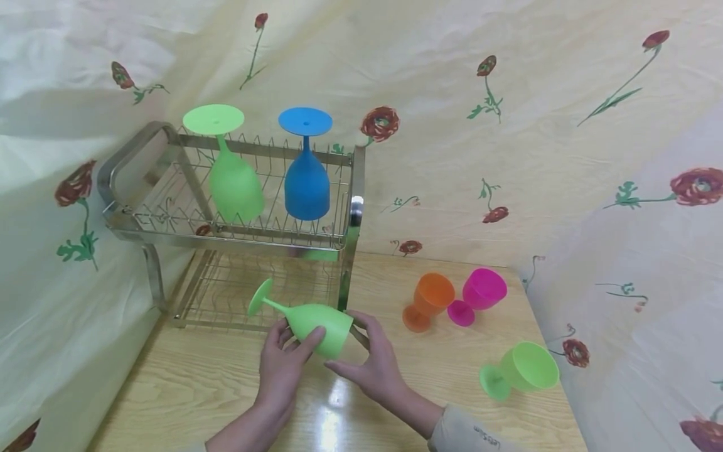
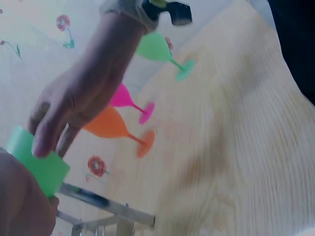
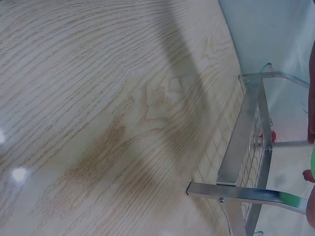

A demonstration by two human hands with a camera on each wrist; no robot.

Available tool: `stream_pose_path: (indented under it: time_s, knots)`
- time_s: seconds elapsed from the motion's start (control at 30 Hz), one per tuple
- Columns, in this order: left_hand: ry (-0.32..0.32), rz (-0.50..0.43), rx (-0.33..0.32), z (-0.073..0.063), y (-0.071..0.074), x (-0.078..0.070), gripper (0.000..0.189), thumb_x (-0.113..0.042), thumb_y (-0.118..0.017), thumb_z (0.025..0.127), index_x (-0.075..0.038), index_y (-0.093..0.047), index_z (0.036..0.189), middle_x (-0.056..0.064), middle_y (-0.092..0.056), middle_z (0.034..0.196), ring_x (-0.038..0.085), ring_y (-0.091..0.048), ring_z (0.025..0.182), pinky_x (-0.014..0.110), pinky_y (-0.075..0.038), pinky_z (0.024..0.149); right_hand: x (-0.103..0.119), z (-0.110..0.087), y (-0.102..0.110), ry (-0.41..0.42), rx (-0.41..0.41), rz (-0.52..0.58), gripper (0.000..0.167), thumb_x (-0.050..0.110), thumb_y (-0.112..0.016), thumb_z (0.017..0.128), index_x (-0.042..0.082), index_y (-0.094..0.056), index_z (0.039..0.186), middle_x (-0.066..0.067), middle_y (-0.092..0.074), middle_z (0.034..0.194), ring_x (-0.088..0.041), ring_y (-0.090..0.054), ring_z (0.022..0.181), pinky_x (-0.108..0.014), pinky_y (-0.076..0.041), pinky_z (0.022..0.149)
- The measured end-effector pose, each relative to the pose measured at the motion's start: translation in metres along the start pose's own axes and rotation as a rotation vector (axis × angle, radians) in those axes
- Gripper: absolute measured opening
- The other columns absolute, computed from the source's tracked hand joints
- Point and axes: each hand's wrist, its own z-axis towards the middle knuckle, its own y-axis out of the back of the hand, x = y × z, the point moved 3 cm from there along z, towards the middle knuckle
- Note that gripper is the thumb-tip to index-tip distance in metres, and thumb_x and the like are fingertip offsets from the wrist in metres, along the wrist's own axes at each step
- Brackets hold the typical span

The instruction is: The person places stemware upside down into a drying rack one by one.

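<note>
My left hand (image 1: 279,370) grips a light green plastic goblet (image 1: 316,323) by its bowl, thumb across the near side. The goblet lies nearly sideways in the air in front of the dish rack, its foot pointing left and its rim right. At the rim is my right hand (image 1: 381,367), thumb and fingers spread apart on either side of it. In the left wrist view, the fingers of the right hand (image 2: 74,96) overlap the green bowl (image 2: 47,172). The right wrist view shows mostly tabletop, with a sliver of green at its right edge.
A two-tier metal dish rack (image 1: 353,235) stands at the back left. Upside down on its upper tier are a green goblet (image 1: 234,188) and a blue goblet (image 1: 307,191). Orange (image 1: 433,294), magenta (image 1: 484,289) and green (image 1: 528,367) goblets are on the table's right side. Flowered cloth (image 1: 435,63) hangs behind.
</note>
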Motion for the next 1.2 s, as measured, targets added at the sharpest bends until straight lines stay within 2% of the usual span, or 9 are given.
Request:
stream_pose_path:
  time_s: [0.17,0.23,0.4,0.57,0.7,0.9,1.07,1.1,1.2]
  knots:
    - [0.018,0.002,0.0,-0.006,-0.002,-0.001,0.098,-0.044,-0.087,0.089,-0.008,-0.032,0.161,0.016,-0.04,0.159,0.04,-0.051,0.143,0.063,-0.041,0.121,-0.002,0.0,-0.004,0.02,0.003,-0.006,0.094,0.002,-0.1,0.069,-0.003,-0.049,0.148,-0.018,-0.055,0.149,-0.035,-0.052,0.141,-0.037,-0.05,0.114]
    - [0.021,0.001,-0.004,-0.006,-0.002,-0.002,0.099,-0.045,-0.087,0.089,-0.006,-0.031,0.161,0.017,-0.04,0.159,0.041,-0.05,0.143,0.059,-0.043,0.121,-0.003,0.0,-0.005,0.023,0.006,-0.008,0.095,0.001,-0.1,0.069,0.0,-0.048,0.149,-0.019,-0.054,0.15,-0.034,-0.052,0.141,-0.037,-0.049,0.115]
    - [0.022,0.011,-0.019,-0.002,-0.003,-0.004,0.1,-0.047,-0.087,0.089,-0.003,-0.032,0.16,0.018,-0.041,0.157,0.04,-0.052,0.141,0.053,-0.047,0.119,-0.003,0.0,-0.009,0.059,0.009,-0.021,0.096,0.001,-0.099,0.069,0.001,-0.047,0.149,-0.024,-0.053,0.149,-0.035,-0.052,0.141,-0.04,-0.049,0.116]
    - [0.022,0.015,-0.038,0.001,-0.002,-0.005,0.098,-0.044,-0.088,0.088,-0.002,-0.034,0.159,0.019,-0.043,0.156,0.04,-0.054,0.139,0.052,-0.049,0.118,-0.004,0.001,-0.011,0.091,-0.002,-0.036,0.098,0.0,-0.1,0.067,-0.001,-0.046,0.149,-0.025,-0.053,0.148,-0.036,-0.052,0.141,-0.042,-0.048,0.117]
    - [0.024,0.036,-0.048,0.001,0.003,-0.007,0.099,-0.042,-0.089,0.088,-0.003,-0.034,0.16,0.019,-0.043,0.158,0.04,-0.053,0.14,0.056,-0.047,0.119,-0.004,0.0,-0.012,0.088,0.026,-0.078,0.103,0.004,-0.101,0.068,-0.001,-0.043,0.153,-0.02,-0.053,0.151,-0.034,-0.052,0.142,-0.044,-0.047,0.118]
    - [0.007,0.105,-0.053,-0.001,0.022,-0.012,0.101,-0.042,-0.09,0.087,-0.008,-0.033,0.162,0.015,-0.041,0.161,0.039,-0.051,0.142,0.064,-0.043,0.119,-0.001,-0.001,-0.006,0.112,0.113,-0.198,0.111,0.018,-0.1,0.074,0.005,-0.035,0.163,-0.014,-0.048,0.161,-0.035,-0.05,0.147,-0.05,-0.047,0.119]
    - [-0.028,0.167,-0.034,-0.006,0.046,-0.023,0.103,-0.038,-0.091,0.087,-0.011,-0.029,0.164,0.015,-0.035,0.163,0.038,-0.048,0.144,0.064,-0.045,0.117,0.008,0.003,0.02,0.145,0.097,-0.251,0.101,0.02,-0.095,0.081,0.008,-0.038,0.163,-0.008,-0.046,0.165,-0.034,-0.05,0.148,-0.05,-0.046,0.12]
    - [-0.038,0.182,-0.031,-0.008,0.051,-0.026,0.103,-0.039,-0.091,0.087,-0.011,-0.029,0.164,0.015,-0.035,0.164,0.037,-0.048,0.144,0.062,-0.047,0.116,0.011,0.006,0.026,0.157,0.087,-0.258,0.098,0.019,-0.093,0.083,0.008,-0.038,0.163,-0.007,-0.046,0.165,-0.034,-0.05,0.148,-0.049,-0.046,0.12]
    - [-0.066,0.222,-0.035,-0.015,0.064,-0.037,0.102,-0.038,-0.092,0.086,-0.013,-0.03,0.164,0.011,-0.036,0.163,0.032,-0.049,0.142,0.044,-0.055,0.111,0.02,0.018,0.048,0.19,0.039,-0.264,0.092,0.018,-0.089,0.087,0.007,-0.039,0.163,-0.008,-0.047,0.165,-0.033,-0.049,0.148,-0.041,-0.042,0.123]
